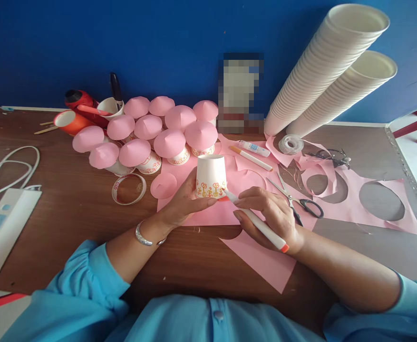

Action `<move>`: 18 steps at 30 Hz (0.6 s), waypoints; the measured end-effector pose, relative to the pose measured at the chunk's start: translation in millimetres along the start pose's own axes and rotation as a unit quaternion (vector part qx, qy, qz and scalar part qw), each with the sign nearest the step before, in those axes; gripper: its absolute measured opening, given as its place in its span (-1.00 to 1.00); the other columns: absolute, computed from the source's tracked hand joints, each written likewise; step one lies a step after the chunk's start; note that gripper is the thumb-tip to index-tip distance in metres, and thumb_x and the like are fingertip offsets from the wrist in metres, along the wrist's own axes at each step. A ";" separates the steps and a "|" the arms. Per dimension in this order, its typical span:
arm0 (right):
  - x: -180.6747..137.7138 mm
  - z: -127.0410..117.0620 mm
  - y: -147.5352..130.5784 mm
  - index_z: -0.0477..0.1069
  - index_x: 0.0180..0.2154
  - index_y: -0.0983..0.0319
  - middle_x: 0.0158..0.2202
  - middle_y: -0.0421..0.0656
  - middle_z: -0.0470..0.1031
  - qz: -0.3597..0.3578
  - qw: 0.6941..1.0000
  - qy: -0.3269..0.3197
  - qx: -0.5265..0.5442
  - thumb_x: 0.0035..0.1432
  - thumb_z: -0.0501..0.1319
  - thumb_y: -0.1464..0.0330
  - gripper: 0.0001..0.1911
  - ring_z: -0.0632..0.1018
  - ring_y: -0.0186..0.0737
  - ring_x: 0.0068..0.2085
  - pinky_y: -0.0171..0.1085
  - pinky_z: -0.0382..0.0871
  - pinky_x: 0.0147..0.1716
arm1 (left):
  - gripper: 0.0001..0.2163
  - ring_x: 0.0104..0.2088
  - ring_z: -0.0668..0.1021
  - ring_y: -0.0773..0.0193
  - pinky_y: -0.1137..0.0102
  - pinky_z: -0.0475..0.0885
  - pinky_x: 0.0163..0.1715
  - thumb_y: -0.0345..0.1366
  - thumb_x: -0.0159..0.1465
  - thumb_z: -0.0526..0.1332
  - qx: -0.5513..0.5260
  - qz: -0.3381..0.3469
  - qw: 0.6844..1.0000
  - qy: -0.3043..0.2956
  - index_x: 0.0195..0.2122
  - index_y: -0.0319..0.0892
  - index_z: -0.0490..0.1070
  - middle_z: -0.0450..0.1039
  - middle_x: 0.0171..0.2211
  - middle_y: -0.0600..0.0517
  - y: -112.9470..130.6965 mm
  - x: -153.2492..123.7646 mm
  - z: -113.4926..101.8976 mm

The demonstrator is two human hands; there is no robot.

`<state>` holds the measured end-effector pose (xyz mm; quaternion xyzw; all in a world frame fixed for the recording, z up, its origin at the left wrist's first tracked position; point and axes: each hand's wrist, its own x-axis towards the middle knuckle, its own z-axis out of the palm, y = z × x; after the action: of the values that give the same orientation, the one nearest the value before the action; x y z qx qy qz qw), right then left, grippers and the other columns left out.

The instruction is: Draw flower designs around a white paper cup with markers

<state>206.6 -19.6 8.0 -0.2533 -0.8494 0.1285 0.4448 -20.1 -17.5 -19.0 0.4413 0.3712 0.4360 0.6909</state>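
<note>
My left hand (pixel 184 199) is wrapped round an upside-down white paper cup (pixel 211 170), thumb across its lower front. Red and yellow-green flowers run in a band near the cup's rim. In my right hand (pixel 270 213) is a white marker (pixel 258 223) with an orange-red end; its tip meets the flower band at the right side of the cup. Pink paper (pixel 208 218) lies beneath both hands. A small pink paper cone (pixel 163 185) rests just left of the cup. Close to my right hand are scissors (pixel 308 207) with black handles.
Several cups with pink cone tops (pixel 170 142) stand behind my left hand. Two tall stacks of paper cups (pixel 322 66) lean at the blue wall. A glue bottle (pixel 254 148), another marker (pixel 251 158), a tape roll (pixel 291 144) and cut pink scraps (pixel 353 209) lie right. A power strip (pixel 10 228) sits left.
</note>
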 end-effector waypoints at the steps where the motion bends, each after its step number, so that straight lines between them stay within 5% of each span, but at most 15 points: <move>1: 0.0 0.0 0.1 0.38 -0.03 0.19 -0.35 -0.16 0.56 -0.001 1.000 0.000 -0.001 0.37 0.24 0.52 -0.80 0.65 -0.20 -0.35 -0.25 0.60 -0.45 | -0.25 0.14 0.54 -0.04 0.10 0.51 0.12 -0.14 0.18 0.52 0.001 0.003 1.000 -0.003 0.38 0.05 0.32 0.52 0.13 -0.09 -0.1 0.0 -0.3; 18: -0.7 0.7 1.4 0.39 0.00 0.18 -0.34 -0.15 0.59 0.001 1.000 -0.001 0.001 0.35 0.26 0.52 -0.77 0.68 -0.18 -0.33 -0.24 0.61 -0.44 | -0.23 0.16 0.54 -0.07 0.09 0.51 0.13 -0.11 0.18 0.53 0.017 -0.005 1.000 -0.003 0.39 0.04 0.29 0.53 0.14 -0.10 -1.1 -0.8 -1.4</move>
<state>206.8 -18.9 6.5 -0.2538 -0.8496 0.1300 0.4437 -21.3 -18.1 -20.3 0.4523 0.3787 0.4251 0.6865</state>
